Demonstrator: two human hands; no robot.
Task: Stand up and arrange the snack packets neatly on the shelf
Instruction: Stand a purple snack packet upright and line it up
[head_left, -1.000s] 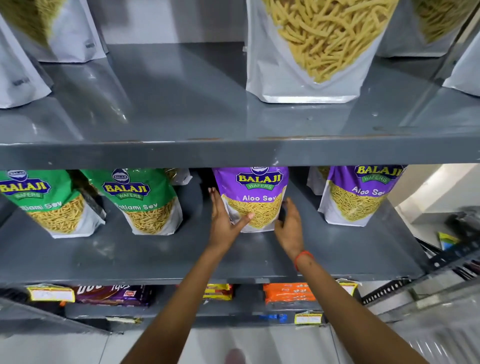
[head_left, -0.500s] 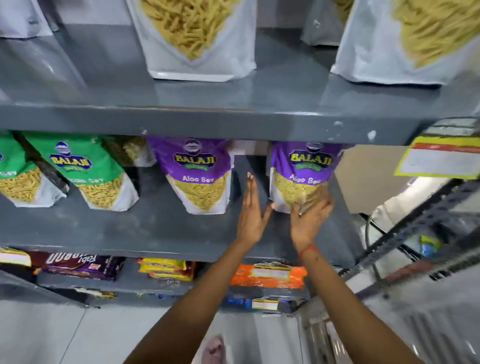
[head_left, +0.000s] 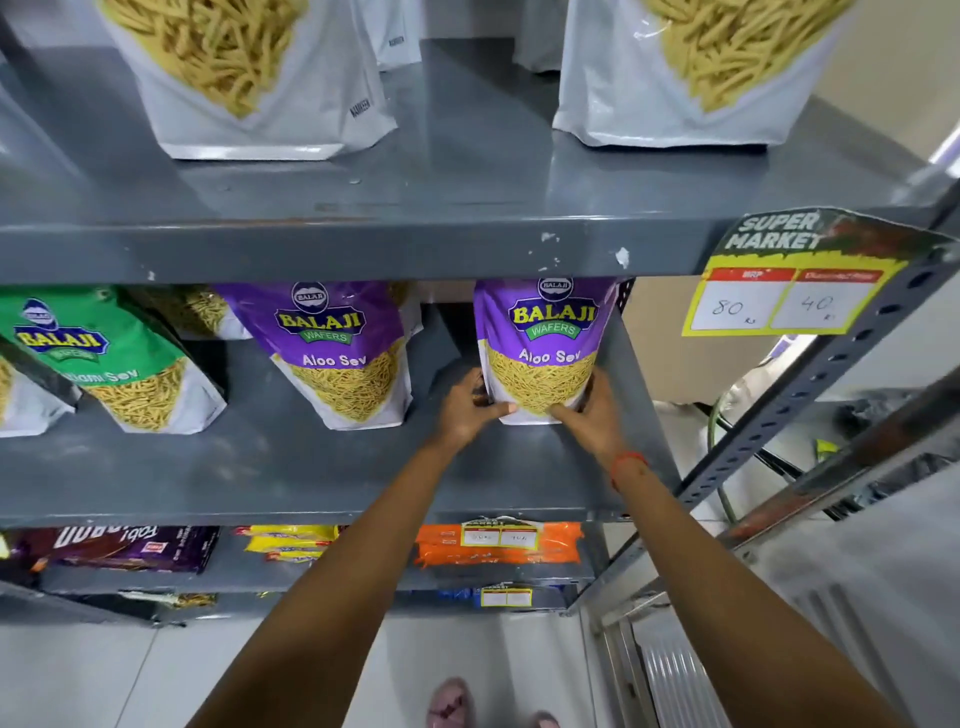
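Grey metal shelf (head_left: 311, 467), middle tier: a purple Aloo Sev packet (head_left: 543, 343) stands upright at the right end, close to the shelf's right edge, with a second purple Aloo Sev packet (head_left: 337, 353) just to its left, leaning a bit, a clear gap between them. Further left a green Balaji packet (head_left: 104, 364) tilts over — another partly hidden behind it. Upper tier holds two big white pouches (head_left: 249, 78) of yellow sticks, upright. A yellow price tag (head_left: 784, 291) hangs off the upper shelf edge at right, reading 80 and 40. Lower tier: orange packs (head_left: 498, 545), yellow packs (head_left: 291, 540), a dark purple pack (head_left: 124, 545) lying flat. Both arms reach up and forward. Left hand (head_left: 467, 405) grips the packet's lower left corner, fingers wrapped behind, thumb on the front. Right hand (head_left: 592, 410) clasps the lower right corner, thumb across the front — red thread (head_left: 626, 462) on that wrist. Packet base sits on the shelf.
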